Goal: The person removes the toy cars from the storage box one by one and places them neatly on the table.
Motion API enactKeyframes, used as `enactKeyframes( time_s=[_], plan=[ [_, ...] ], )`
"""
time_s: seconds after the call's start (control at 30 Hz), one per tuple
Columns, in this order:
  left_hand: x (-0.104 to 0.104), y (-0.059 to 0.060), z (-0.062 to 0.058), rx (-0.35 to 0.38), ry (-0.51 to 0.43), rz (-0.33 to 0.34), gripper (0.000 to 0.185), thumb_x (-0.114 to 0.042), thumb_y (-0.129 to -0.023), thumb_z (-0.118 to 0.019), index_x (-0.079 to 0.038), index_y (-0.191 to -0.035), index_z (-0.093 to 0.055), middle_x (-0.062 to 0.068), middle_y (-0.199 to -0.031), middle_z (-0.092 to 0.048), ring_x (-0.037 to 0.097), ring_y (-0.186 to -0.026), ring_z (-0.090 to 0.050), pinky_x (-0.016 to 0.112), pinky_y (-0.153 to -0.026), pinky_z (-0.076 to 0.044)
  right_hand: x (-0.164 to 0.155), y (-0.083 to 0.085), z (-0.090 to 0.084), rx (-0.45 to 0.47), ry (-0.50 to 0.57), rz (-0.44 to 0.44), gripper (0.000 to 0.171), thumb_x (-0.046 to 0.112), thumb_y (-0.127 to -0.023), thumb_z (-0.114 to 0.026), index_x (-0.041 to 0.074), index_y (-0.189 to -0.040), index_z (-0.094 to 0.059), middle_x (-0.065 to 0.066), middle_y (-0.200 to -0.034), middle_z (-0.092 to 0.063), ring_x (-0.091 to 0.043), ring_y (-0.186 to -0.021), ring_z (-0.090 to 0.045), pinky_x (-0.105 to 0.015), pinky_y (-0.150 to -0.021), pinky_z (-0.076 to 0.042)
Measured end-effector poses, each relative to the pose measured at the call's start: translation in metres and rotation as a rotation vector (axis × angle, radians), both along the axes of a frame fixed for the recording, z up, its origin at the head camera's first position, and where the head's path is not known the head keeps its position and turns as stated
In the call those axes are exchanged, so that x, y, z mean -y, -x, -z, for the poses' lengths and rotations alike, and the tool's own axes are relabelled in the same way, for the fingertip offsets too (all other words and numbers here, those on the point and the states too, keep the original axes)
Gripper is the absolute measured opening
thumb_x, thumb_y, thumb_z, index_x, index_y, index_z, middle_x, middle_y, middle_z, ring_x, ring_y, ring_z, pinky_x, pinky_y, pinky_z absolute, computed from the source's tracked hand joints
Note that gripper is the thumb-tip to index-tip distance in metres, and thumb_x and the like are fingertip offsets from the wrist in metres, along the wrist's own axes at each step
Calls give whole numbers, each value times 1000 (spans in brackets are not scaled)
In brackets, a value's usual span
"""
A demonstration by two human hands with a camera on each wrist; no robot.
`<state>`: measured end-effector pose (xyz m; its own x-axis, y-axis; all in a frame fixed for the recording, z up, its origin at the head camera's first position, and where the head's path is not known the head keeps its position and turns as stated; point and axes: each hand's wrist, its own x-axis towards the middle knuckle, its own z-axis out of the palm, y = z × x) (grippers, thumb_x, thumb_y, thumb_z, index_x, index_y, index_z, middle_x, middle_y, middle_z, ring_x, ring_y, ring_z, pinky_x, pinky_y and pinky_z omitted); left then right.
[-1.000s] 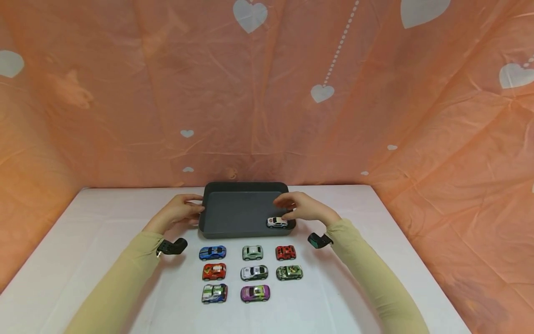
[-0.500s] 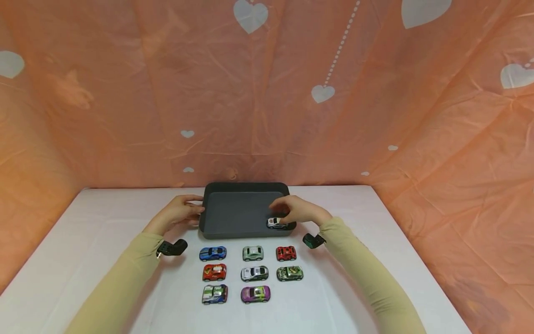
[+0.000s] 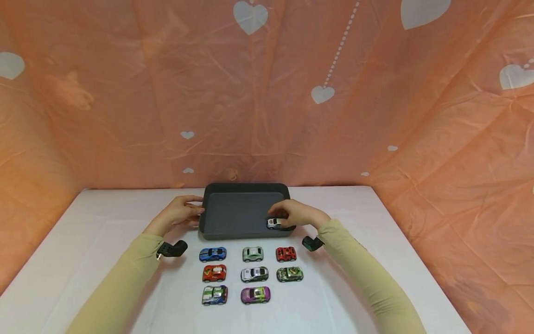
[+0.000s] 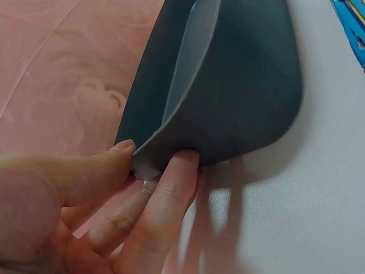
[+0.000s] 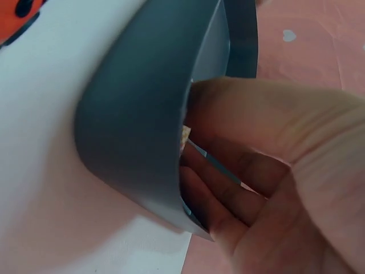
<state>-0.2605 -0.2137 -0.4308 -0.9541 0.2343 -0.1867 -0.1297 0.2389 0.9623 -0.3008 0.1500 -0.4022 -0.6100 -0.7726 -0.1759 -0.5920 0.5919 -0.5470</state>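
Right hand [image 3: 297,215] curls its fingers round the white toy car [image 3: 274,223] inside the grey tray [image 3: 244,187], a small, rigid, light thing best pinched across its sides, while the left hand [image 3: 177,213] pinches the tray's stiff rim.

Your left hand [image 4: 74,211] is on the near left corner of the dark grey plastic tray [image 4: 239,97]: thumb on the rim, fingers [image 4: 165,194] straight against the outer wall. The tray sits on the white table surface [image 4: 296,217]. Pink cloth backdrop [image 4: 63,63] lies behind the tray. A blue toy car [image 4: 355,28] is cut off at the top right edge.
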Motion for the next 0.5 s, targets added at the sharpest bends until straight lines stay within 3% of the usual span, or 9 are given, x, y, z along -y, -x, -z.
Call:
enactKeyframes(
  time_s=[0.17, 0.5],
  plan=[
    [3, -2, -1, -20, -47, 23, 55, -4, -90, -63, 13, -136, -39, 24, -103, -65, 21, -79, -67, 33, -67, -58, 0, 0, 2, -8, -12, -14, 41, -3, -83, -67, 6, -122, -63, -2, -111, -64, -14, -96, -58, -30, -83, -50],
    [-2, 0, -2, 12, 34, -13, 52, 0, -94, -55, 13, -140, -34, 32, -116, -58, 23, -83, -67, 33, -69, -58, 1, 1, 4, -22, -39, -17, 39, -5, -82, -65, 6, -120, -64, -2, -109, -64, -15, -93, -58, -27, -79, -49]
  ],
)
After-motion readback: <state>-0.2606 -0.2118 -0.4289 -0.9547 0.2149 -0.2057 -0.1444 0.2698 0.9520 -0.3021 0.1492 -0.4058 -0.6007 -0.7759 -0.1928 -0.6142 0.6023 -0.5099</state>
